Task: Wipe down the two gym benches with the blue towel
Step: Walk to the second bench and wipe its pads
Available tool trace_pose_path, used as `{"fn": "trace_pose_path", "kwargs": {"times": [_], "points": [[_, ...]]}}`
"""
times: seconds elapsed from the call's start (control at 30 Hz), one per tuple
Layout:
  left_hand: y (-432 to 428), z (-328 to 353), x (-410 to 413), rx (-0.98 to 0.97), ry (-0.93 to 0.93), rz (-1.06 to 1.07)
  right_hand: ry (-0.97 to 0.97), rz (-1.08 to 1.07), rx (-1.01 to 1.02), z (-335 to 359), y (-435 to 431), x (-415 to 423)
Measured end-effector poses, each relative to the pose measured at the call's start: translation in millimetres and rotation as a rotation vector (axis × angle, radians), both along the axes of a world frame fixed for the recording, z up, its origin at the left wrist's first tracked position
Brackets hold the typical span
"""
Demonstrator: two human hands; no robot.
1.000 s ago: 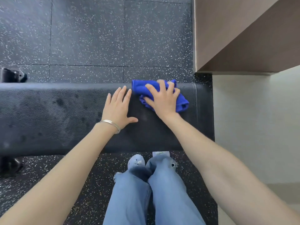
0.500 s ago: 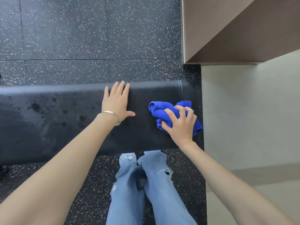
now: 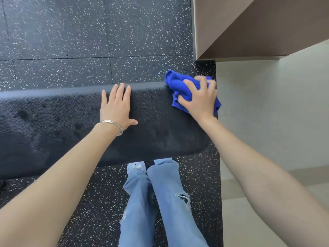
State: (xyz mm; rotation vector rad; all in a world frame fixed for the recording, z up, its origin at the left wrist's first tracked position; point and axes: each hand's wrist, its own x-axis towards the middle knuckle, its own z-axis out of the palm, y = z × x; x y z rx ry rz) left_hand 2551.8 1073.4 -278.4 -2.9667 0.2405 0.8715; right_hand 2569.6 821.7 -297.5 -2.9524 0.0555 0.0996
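At the far left, the black padded gym bench (image 3: 53,131) runs across the view from the left edge. Its pebbled top carries dark damp-looking blotches on the left part. Beyond and below it lies dark rubber floor (image 3: 71,32) flecked with white. Further right, the left hand (image 3: 115,107) lies flat on the bench top, holding nothing, with its fingers straight and close together. The fingertips reach the far edge of the pad and the thumb is spread toward the right. A thin silver bracelet (image 3: 114,124) circles that wrist. Below the bench's near edge, a pair of light blue jeans (image 3: 160,202) shows, with a rip at one knee. To the right again, the blue towel (image 3: 176,82) sits bunched up at the far right corner of the bench. Part of it rests on the pad and part spills past the rounded end. The right hand (image 3: 199,98) is on top of it, fingers curled into the cloth and grasping the bunch, pressing it against the end of the bench. This hand is slightly blurred. At the far right, a brown boxed ledge (image 3: 267,24) juts out above a pale wall and pale floor (image 3: 267,122), just beside the strip of speckled rubber.
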Motion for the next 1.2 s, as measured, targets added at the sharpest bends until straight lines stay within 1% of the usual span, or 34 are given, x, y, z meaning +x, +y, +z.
{"fn": "trace_pose_path", "kwargs": {"times": [0.07, 0.13, 0.23, 0.33, 0.43, 0.53, 0.6, 0.7, 0.83, 0.9, 1.0, 1.03, 1.1, 1.2], "points": [[-3.9, 3.4, -8.8, -0.014, -0.026, -0.033, -0.049, -0.107, 0.043, -2.2, -14.2, -48.0], [-11.3, 6.5, -22.7, -0.035, -0.031, -0.068, -0.025, -0.188, 0.055, -3.0, -20.6, -93.8], [-24.4, 10.1, -48.2, -0.062, -0.005, -0.087, 0.072, -0.18, 0.058, 1.3, -20.6, -140.5], [-31.5, 12.3, -73.4, -0.055, 0.02, -0.085, 0.171, -0.128, 0.139, 9.8, -26.2, -131.4], [-33.8, 12.3, -91.0, -0.048, 0.033, -0.09, 0.172, -0.101, 0.146, 14.6, -28.9, -85.0], [-28.9, 10.4, -98.3, -0.042, 0.001, -0.084, 0.147, -0.184, 0.12, 9.2, -14.9, -31.4], [-21.8, 9.4, -99.7, -0.041, -0.013, -0.063, 0.132, -0.265, 0.086, 3.3, 0.8, -17.9], [-10.0, 6.9, -100.8, -0.041, -0.014, -0.058, 0.078, -0.401, 0.051, 0.1, 19.8, -45.1], [8.4, 5.1, -107.5, -0.065, -0.037, -0.097, 0.045, -0.465, 0.009, -1.0, 46.3, -129.3], [20.0, 4.2, -116.3, -0.094, -0.056, -0.107, 0.042, -0.583, 0.005, -2.6, 67.7, -150.9], [45.9, 6.1, -133.5, -0.115, -0.03, -0.093, 0.014, -0.938, 0.111, -5.8, 109.9, -136.5], [56.2, 7.4, -137.8, -0.119, -0.025, -0.08, 0.023, -0.997, 0.143, -6.6, 124.6, -130.2], [82.1, 11.0, -144.9, -0.114, -0.022, -0.054, 0.058, -0.962, 0.144, -6.5, 160.6, -126.7], [127.9, 14.7, -151.3, -0.109, -0.036, -0.017, 0.104, -0.694, 0.13, -1.5, 230.7, -138.5]]}}
